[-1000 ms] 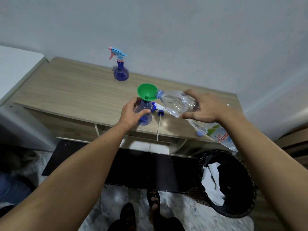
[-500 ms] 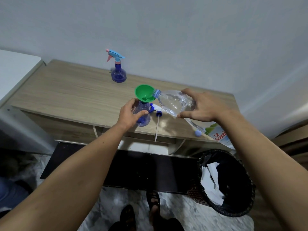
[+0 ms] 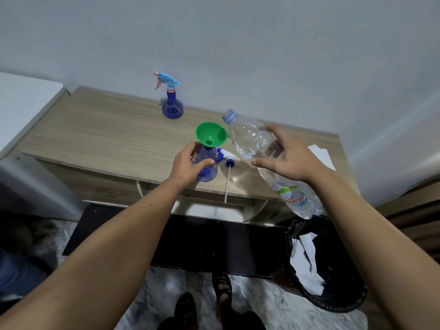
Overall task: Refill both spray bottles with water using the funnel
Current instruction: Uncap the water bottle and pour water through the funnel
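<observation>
Nearest, below the right hand [image 3: 289, 158], a bin [image 3: 333, 291] of paper scraps sits on the floor. On the desk [image 3: 95, 136], the left hand [image 3: 188, 163] curls round an open blue spray bottle [image 3: 206, 166], probably steadying it under the green funnel [image 3: 210, 134] seated in its neck, while the right hand grips a clear water bottle [image 3: 252, 139] tilted mouth-up beside the funnel, so nothing pours; the bottle's removed sprayer [image 3: 227, 158] lies between the hands. Beyond both hands, near the wall, the second spray bottle [image 3: 172, 104] stands capped, apparently awaiting its turn.
</observation>
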Demonstrator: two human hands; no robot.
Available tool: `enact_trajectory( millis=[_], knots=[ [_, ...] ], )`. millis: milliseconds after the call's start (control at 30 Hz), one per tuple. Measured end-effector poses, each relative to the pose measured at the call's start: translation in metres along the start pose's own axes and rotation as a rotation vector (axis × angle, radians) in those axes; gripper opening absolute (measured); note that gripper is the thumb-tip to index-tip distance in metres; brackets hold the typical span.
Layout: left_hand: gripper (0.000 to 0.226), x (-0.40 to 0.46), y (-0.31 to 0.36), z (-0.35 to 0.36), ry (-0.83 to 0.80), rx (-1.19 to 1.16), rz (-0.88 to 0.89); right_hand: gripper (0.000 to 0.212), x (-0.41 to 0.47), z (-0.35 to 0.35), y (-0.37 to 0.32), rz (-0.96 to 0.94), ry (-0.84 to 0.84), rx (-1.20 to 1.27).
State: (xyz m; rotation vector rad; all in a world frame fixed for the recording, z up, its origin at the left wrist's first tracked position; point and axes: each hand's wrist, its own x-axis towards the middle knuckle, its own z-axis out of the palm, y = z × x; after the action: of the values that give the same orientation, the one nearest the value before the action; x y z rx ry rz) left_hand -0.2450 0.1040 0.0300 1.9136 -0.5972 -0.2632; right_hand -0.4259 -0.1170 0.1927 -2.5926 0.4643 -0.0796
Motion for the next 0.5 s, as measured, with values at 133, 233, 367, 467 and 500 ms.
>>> enact_trajectory(
  millis=[133, 233, 367, 467, 500],
  knots=[
    [0.054, 0.001, 0.000, 0.000, -0.012, 0.018, -0.016, 0.086, -0.004, 0.013, 0.008, 0.017, 0.095, 0.147],
    [0.054, 0.001, 0.001, 0.000, -0.015, 0.022, -0.024, 0.086, -0.005, 0.020, 0.016, 0.030, 0.182, 0.223],
    [0.055, 0.000, 0.002, 0.001, -0.024, 0.019, -0.035, 0.084, -0.003, 0.025, 0.026, 0.104, 0.293, 0.348],
    [0.056, 0.000, 0.003, 0.001, -0.024, 0.032, -0.046, 0.081, 0.003, 0.031, 0.034, 0.137, 0.361, 0.440],
    [0.057, 0.001, 0.003, 0.001, -0.026, 0.033, -0.051, 0.080, 0.006, 0.032, 0.037, 0.141, 0.376, 0.461]
  ],
)
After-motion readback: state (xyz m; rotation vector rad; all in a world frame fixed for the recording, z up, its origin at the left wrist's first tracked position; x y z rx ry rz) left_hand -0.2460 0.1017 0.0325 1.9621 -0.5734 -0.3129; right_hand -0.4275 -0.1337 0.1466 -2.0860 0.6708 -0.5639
